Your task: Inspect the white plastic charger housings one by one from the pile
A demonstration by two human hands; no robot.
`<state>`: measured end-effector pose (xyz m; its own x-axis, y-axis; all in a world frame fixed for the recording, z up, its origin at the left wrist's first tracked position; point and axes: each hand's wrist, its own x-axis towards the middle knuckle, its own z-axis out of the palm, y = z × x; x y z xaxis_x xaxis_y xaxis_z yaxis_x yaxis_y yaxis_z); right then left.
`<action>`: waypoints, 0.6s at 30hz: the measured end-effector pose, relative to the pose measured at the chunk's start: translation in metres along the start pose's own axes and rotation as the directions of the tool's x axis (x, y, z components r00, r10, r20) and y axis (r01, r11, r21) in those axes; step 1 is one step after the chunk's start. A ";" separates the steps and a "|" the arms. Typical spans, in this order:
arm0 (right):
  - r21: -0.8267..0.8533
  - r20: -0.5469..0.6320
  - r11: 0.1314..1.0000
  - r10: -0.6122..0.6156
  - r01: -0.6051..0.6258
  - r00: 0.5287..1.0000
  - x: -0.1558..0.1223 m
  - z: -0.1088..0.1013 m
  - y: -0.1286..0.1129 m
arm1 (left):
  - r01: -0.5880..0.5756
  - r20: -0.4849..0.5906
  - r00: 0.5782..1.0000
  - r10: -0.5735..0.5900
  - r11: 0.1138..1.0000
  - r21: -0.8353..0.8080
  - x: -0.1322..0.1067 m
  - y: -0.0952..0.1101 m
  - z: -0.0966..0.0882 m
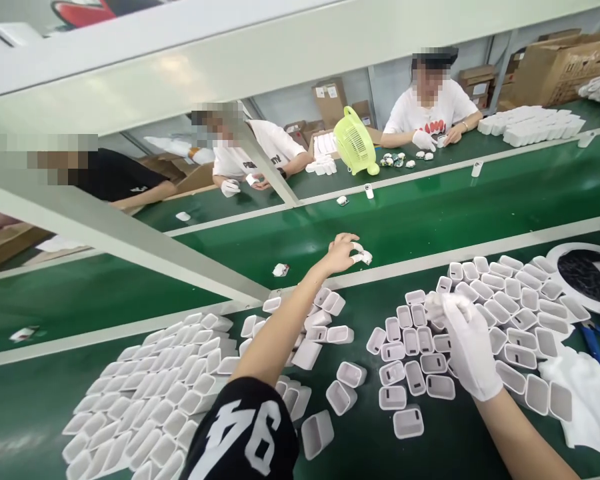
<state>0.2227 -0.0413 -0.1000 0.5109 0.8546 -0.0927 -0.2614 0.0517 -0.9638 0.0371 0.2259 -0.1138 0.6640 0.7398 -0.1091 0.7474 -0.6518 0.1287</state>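
My left hand (344, 253) reaches over the green conveyor belt, near its front rail. White covers sit on some of its fingertips, which close on a small white part (365, 258). My right hand (467, 343), in a white glove, is above the near table among white plastic casings (409, 423). Its fingers are bent together, and whatever they hold is hidden. The casings around it stand open side up, several with a dark slot inside. Left of my forearm lies a dense block of similar casings (155, 373).
Another small part (280, 269) rests on the belt (430, 230). A slanted metal post (180, 247) crosses on the left. Blue-handled pliers (599, 350), a white cloth (583, 400) and a round white device (585, 277) are at right. Co-workers sit across, near a green fan (355, 141).
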 end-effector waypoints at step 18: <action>-0.012 0.077 0.996 -0.085 0.086 0.993 0.004 0.002 -0.002 | -0.302 0.315 0.892 0.325 0.946 -0.119 -0.046 0.094 0.013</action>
<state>0.2241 -0.0371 -0.0978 0.4668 0.8843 0.0086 -0.2070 0.1187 -0.9711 0.0767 0.1284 -0.1097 0.8425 0.3956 -0.3657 0.5032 -0.8203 0.2719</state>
